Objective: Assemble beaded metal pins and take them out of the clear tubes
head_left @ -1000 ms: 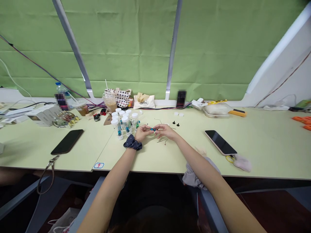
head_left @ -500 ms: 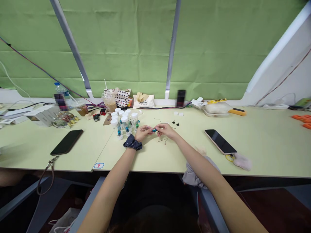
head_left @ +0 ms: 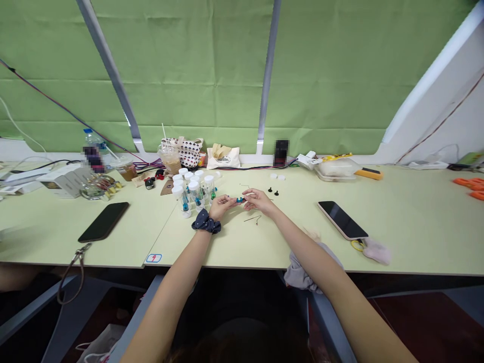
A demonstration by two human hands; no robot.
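A small shiny blue part [head_left: 239, 199] is held just above the table, between my two hands. My left hand [head_left: 222, 206], with a dark dotted scrunchie [head_left: 206, 222] on its wrist, pinches the part's left end. The fingers of my right hand [head_left: 258, 200] are bent around its right end, where a darker bit shows; their exact grip is too small to make out. Thin bent metal rods [head_left: 251, 219] lie on the table below my hands. To the left stand several clear tubes with white caps [head_left: 194, 186], with blue and green parts inside.
Two small black pieces [head_left: 276, 193] and two white caps [head_left: 281, 177] lie beyond my right hand. Phones rest at left [head_left: 104, 222] and right [head_left: 342, 220]. A grey cloth [head_left: 302, 272] sits under my right forearm. Drink cups and a patterned bag [head_left: 189, 151] stand behind.
The fingers of my right hand have risen slightly and shifted on the blue part, so more of it shows between my hands. My left hand stays nearly in place.
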